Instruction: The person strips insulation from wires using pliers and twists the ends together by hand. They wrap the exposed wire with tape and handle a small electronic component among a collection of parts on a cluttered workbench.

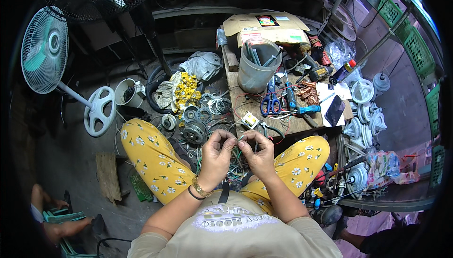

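Note:
My left hand and my right hand meet in front of my body, over the gap between my knees. Thumbs and forefingers are pinched close together at a thin green wire; most of it is hidden by the fingertips. More thin wires hang below the hands among motor parts. Just beyond them, at the bench's near edge, are a small white and yellow block and pliers with dark handles. Blue-handled scissors and a blue screwdriver lie farther back on the wooden bench.
A grey bucket of tools stands on the bench, with a drill and a phone to its right. Motor parts litter the floor ahead. At left stands a white fan; another person's legs show at lower left.

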Tool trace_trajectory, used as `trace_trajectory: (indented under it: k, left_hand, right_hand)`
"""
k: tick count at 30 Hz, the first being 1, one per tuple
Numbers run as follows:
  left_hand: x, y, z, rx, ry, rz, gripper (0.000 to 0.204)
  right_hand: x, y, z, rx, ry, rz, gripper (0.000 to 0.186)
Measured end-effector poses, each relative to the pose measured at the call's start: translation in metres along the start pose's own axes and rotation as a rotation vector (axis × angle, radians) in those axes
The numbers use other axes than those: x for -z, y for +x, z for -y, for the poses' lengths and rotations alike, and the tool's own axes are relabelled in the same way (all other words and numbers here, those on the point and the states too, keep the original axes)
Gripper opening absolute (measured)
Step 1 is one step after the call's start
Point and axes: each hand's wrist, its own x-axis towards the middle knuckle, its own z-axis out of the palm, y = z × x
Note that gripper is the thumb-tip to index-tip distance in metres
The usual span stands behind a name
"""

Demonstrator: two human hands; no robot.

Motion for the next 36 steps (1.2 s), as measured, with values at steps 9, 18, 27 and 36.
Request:
trace_trajectory:
  k: [9,18,27,36]
  left_hand:
    - [0.000,-0.001,-0.002,0.099,-0.240,-0.020,0.018]
    - [0.009,0.004,-0.011,-0.114,0.269,0.083,0.029]
    - [0.011,0.007,0.000,-0.009,0.142,0.020,0.011]
    - [0.003,0.002,0.001,0.217,-0.170,-0.015,0.012]
  right_hand:
    - [-0.004,-0.004,-0.007,-0.045,0.102,-0.045,0.011]
    - [0.000,-0.001,0.004,-0.187,0.240,-0.087,0.012]
    - [-0.003,-0.002,-0.002,-0.044,-0.058,-0.034,0.013]
    - [-0.001,0.000,-0.010,0.020,0.064,-0.022,0.011]
